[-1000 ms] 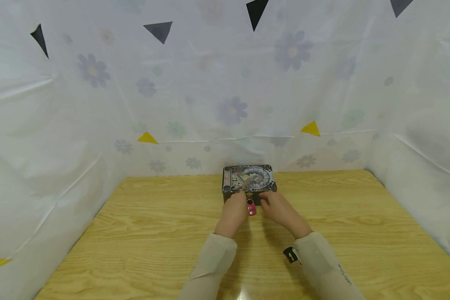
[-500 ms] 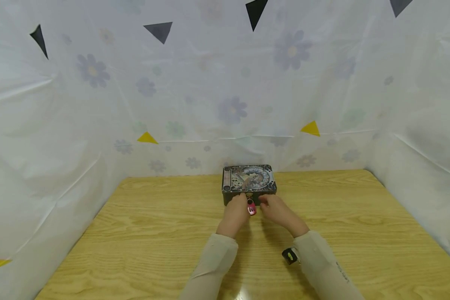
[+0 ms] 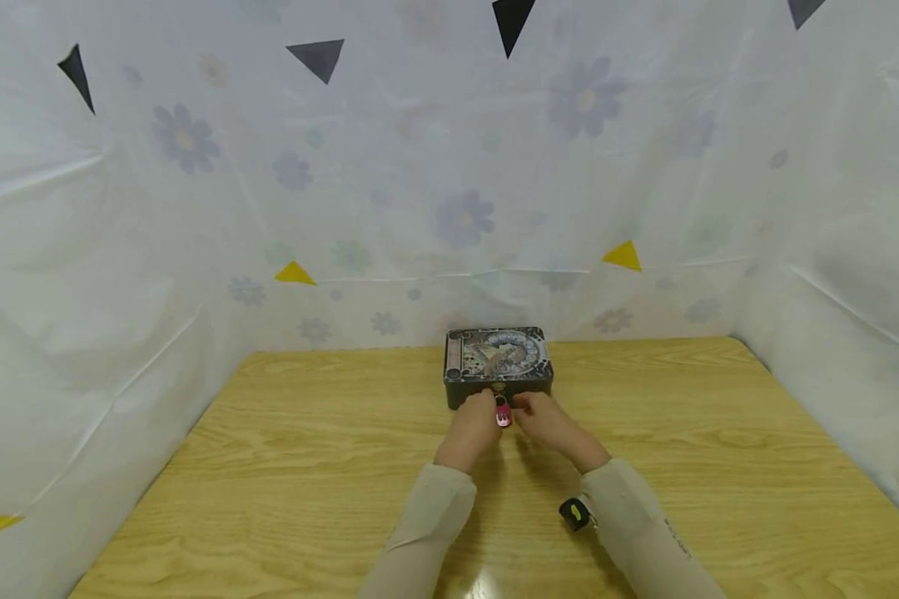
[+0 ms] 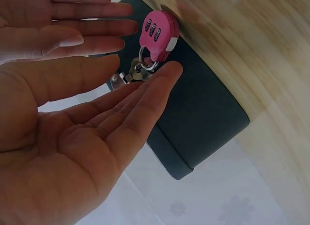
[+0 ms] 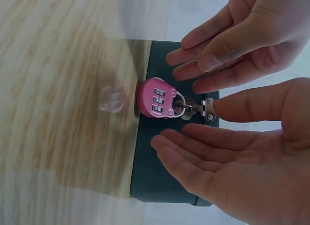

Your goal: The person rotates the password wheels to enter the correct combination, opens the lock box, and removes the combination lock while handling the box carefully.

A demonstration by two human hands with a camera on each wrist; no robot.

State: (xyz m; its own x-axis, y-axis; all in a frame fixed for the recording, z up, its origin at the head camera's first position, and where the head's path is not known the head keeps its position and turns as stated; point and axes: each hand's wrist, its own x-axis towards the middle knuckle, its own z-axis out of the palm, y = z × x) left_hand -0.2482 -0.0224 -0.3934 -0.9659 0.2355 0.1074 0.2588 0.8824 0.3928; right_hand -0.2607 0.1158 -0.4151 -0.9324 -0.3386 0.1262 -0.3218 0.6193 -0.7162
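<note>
A pink combination padlock (image 3: 504,415) hangs by its shackle from the metal clasp (image 5: 194,107) on the front of a dark tin box (image 3: 498,356) with a picture on its lid. My left hand (image 3: 474,426) is just left of the padlock, fingers extended and relaxed. On the other side is my right hand (image 3: 553,424), its thumb tip right at the clasp plate in the right wrist view, fingers loosely extended. Nothing is gripped in either palm. Three number dials on the padlock (image 4: 157,33) face out in the left wrist view.
The box stands near the back edge of a wooden table (image 3: 307,466). A white flowered sheet (image 3: 389,208) hangs behind it and on both sides. At the right sleeve (image 3: 629,507) a small black device (image 3: 574,513) sticks out.
Both hands have drawn back slightly from the box's upper front edge toward the person. My right hand has shifted a little left, closer to the padlock. The box stays in place.
</note>
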